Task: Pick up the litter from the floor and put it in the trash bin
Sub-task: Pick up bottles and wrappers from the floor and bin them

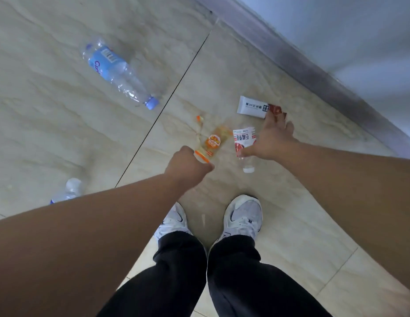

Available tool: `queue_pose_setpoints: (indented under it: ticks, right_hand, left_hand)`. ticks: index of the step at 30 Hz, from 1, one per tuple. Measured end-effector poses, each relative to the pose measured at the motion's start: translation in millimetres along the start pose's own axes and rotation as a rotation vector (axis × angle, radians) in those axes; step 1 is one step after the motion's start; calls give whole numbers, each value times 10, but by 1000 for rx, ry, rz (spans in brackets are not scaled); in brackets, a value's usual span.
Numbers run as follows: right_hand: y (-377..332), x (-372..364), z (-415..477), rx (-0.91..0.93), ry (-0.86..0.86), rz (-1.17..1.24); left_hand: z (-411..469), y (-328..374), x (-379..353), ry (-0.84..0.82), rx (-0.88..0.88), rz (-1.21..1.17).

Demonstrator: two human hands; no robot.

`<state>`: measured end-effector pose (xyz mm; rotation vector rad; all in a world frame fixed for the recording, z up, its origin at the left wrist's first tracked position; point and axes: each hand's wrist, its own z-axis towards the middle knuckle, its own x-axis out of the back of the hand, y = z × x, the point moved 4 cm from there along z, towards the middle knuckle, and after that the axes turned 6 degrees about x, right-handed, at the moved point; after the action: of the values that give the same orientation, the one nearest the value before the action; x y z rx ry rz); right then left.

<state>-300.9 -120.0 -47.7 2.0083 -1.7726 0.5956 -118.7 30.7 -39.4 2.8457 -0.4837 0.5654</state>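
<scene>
Though the person is bent well over the litter, I'd judge the job barely begun: no trash bin shows anywhere, and every piece I can see is down on the floor [291,225] or only just in hand. Nearest, beyond the white shoes [243,216], a clear bottle [72,189] lies half hidden behind the left forearm, untouched. The left hand [189,164] has its fingers curled and looks to be pinching the near edge of an orange wrapper [213,143]; the blur keeps me from saying whether the wrapper has left the tiles. Just beside it, the right hand [272,140] is spread wide and holds nothing. Its thumb lies across a small bottle [244,139] with a red and white label, while its fingertips reach the red end of a white packet [252,107]. Farther off, well apart from both hands, a large water bottle [110,67] with a blue label lies on its side. By my reckoning five pieces are left to gather, one of them possibly gripped, and all must then be carried to a bin out of sight.
</scene>
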Motion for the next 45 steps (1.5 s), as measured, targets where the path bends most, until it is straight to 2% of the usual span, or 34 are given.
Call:
queue_pose_setpoints:
  ticks: [2,4,6,8,13,16,20,25,28,33,37,39,41,45]
  right_hand:
    - [9,-134,128,-132,7,11]
    - [-34,-278,215,-171,-45,14]
    - [-55,-402,321,-142,-14,60]
    - [-56,-404,372,-84,125,92]
    - [-95,-71,399,112,297,-89]
    - [-98,105,484,205,249,-113]
    - [-99,167,657,219,108,-56]
    - [-134,87,726,220,153,-58]
    - [-122,29,735,250,166,69]
    - [-141,32,679,252,175,328]
    - [-274,137,507,176,203,486]
    - [-399,189,404,104,161,553]
    - [-618,239,294,65,94,601]
    - [-1270,350,117,163,27,713]
  left_hand:
    - [175,61,-125,50,17,-31]
    - [344,125,-222,117,34,-7]
    - [471,181,-288,178,61,21]
    - [550,243,-340,216,82,42]
    - [678,282,-270,208,71,167]
    - [677,273,-105,195,-3,145]
    - [601,362,-156,190,-15,29]
    - [601,404,-448,301,74,39]
    - [684,327,-510,351,45,0]
    - [697,129,-372,225,38,-40]
    - [615,-66,-93,71,26,-269]
    - [538,-149,165,42,-1,-367]
    - [489,-254,503,89,-11,-452]
    - [422,-657,1176,209,-42,-481]
